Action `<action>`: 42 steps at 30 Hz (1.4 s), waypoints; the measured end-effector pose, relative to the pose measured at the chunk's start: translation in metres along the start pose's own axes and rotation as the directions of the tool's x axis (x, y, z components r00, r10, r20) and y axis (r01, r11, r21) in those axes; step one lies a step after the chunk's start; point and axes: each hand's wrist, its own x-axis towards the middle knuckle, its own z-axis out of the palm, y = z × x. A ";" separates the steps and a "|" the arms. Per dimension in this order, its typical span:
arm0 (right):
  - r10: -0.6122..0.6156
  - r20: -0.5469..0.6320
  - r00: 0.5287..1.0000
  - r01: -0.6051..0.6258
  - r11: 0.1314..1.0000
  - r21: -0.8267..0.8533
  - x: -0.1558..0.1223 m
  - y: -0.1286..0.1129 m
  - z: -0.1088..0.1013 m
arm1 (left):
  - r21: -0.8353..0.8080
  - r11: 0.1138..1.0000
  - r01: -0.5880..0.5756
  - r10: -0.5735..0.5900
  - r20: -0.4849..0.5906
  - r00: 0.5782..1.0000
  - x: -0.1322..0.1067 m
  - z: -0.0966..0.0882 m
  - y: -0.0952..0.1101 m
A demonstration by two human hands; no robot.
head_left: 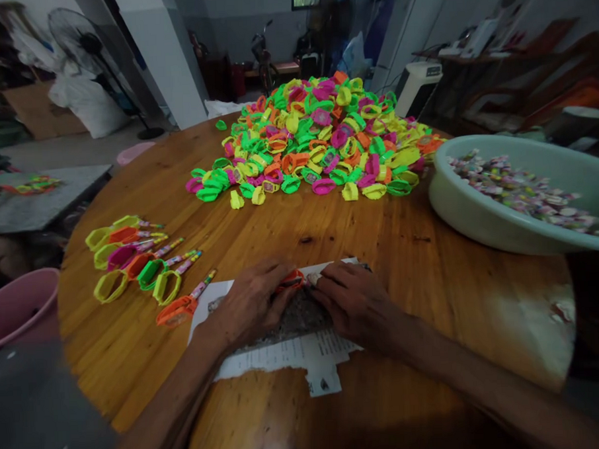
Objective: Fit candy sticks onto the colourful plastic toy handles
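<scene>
My left hand (253, 296) is closed around an orange toy watch (292, 278), whose loop shows between my fingers. Beside it, my right hand (357, 305) pinches a small pale wrapped piece (314, 279) against the watch's end; fingers hide most of it. Both hands rest over a dark flat slab (296, 320) lying on torn printed paper (280, 359). To the left, several toy watches, each with a slim colourful tube attached, lie in slanting rows; an orange one (177, 311) lies nearest to my left hand.
A big heap of neon toy watches (316, 151) covers the far side of the round wooden table (268, 418). On the right stands a pale green basin (442, 195) of small wrapped pieces (526, 195). A pink bucket (25, 309) is at the left, below table height.
</scene>
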 end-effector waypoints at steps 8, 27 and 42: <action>-0.171 0.172 0.970 0.211 0.945 -0.252 0.005 -0.003 -0.006 | -0.012 0.999 -0.035 0.035 -0.006 0.999 0.000 0.002 0.001; -0.234 0.324 0.917 0.329 0.901 -0.281 0.024 -0.012 -0.017 | 0.010 0.999 0.039 -0.039 0.046 0.998 0.002 -0.005 0.005; -0.118 0.672 0.731 -0.312 0.818 0.484 0.086 0.048 -0.022 | -0.043 0.999 0.021 -0.020 0.023 1.000 0.001 -0.007 0.003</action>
